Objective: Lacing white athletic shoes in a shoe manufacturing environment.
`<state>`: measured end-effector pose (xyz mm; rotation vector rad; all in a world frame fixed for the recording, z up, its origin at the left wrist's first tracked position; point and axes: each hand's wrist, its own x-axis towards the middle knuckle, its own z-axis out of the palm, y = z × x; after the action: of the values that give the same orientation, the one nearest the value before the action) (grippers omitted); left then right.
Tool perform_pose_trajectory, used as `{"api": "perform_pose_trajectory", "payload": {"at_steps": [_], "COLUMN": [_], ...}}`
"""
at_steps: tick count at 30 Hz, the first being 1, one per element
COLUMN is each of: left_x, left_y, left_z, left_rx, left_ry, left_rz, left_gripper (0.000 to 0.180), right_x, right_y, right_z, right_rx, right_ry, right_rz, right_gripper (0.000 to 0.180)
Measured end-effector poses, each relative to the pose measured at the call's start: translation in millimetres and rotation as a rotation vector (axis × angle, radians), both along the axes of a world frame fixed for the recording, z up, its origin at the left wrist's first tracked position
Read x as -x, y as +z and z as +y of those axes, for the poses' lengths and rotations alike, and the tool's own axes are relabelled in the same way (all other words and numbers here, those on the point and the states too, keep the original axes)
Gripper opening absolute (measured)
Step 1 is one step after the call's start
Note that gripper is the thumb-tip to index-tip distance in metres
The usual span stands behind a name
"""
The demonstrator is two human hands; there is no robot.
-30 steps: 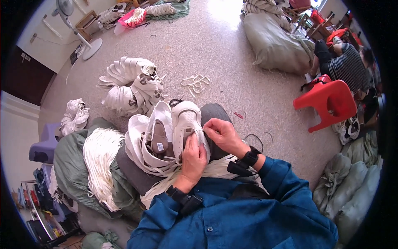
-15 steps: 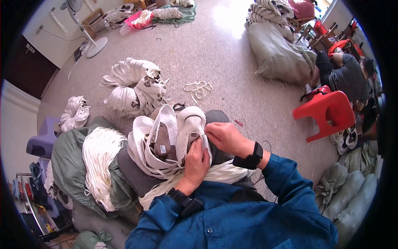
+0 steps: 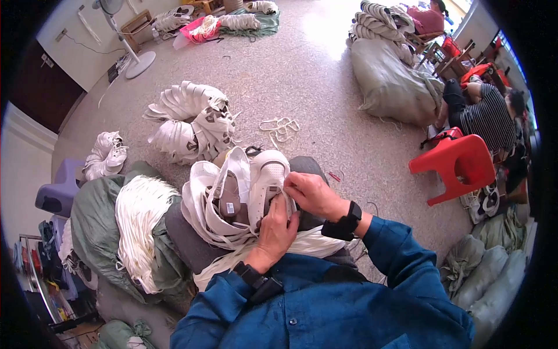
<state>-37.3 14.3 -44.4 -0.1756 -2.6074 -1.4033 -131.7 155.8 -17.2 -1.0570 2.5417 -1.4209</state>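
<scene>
Head view: both hands meet over a white sneaker (image 3: 268,177) that lies on the person's lap, sole side tipped away, beside a second white shoe (image 3: 218,200) whose open inside faces up. The left hand (image 3: 276,230) is curled against the near side of the sneaker, fingers closed around its edge and a white lace. The right hand (image 3: 311,195) pinches the same lace at the sneaker's eyelets, thumb and fingertips pressed together. Each wrist carries a dark band, and blue sleeves come up from the lower edge. A bundle of white laces (image 3: 273,250) lies across the lap just under the hands. To the left, a thick hank of white laces (image 3: 139,224) drapes over a green sack (image 3: 96,224). On the speckled floor ahead sits a heap of white shoes (image 3: 189,119), with loose laces (image 3: 280,127) near it. A red plastic stool (image 3: 456,166) stands to the right, near another seated person in a striped top (image 3: 485,116). A large grey-green sack (image 3: 392,84) lies farther off.
</scene>
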Motion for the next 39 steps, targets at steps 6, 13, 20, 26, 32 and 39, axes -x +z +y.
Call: {"api": "perform_pose_trajectory", "payload": {"at_steps": [6,13,20,26,32,39], "left_x": [-17,2,24,27,1,-31], "left_y": [32,35,30,36,91,125], "left_z": [-15,-37,-24,-33,-102,-123], "left_rx": [0.046,0.517,0.759,0.800,0.783,0.596], "left_ry": [-0.240,-0.126,-0.120,-0.201,-0.082,-0.050], "left_rz": [-0.119,-0.041,0.020,0.054,-0.013,-0.003], "left_gripper": [0.055,0.015,0.010,0.011,0.015,0.018], "right_x": [-4,-14,-9,-28,-33,-44], "right_y": [11,22,7,5,-20,-16], "right_z": [1,-12,5,-1,-2,-17], "right_rx": [-0.345,-0.669,-0.537,-0.362,0.006,0.020], "right_ry": [0.025,0.091,0.114,-0.061,-0.107,-0.152], "right_rz": [0.103,0.164,0.044,-0.011,-0.375,-0.328], "right_gripper": [0.043,0.028,0.025,0.023,0.020,0.020]}}
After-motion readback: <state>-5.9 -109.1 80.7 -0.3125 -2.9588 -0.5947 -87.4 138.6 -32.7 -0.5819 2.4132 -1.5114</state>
